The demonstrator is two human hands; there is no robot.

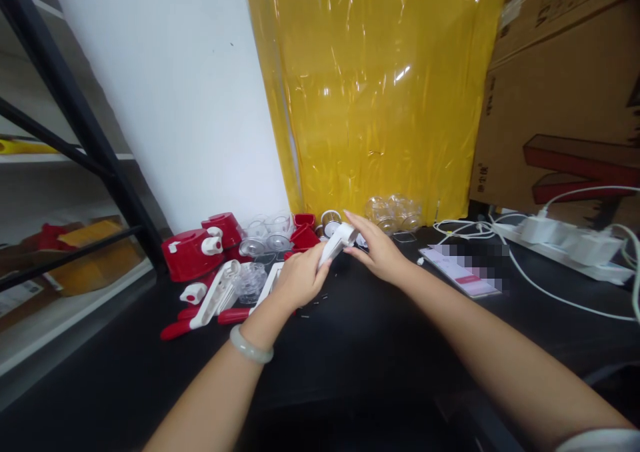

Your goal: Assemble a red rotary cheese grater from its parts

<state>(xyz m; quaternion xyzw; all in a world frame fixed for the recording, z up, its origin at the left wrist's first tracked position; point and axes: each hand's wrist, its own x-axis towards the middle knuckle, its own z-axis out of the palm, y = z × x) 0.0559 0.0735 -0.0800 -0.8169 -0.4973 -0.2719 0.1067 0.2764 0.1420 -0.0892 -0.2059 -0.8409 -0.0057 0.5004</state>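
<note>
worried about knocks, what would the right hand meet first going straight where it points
The right hand would first meet the white part in the left hand, perhaps already touching it; depth makes anything beyond unclear.

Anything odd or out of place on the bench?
Mildly: a few small slender pieces, perhaps screws, lie loose and scattered on the black tabletop, near the left hand, which holds a white part. They could easily get lost. No spill or breakage is evident.
</note>
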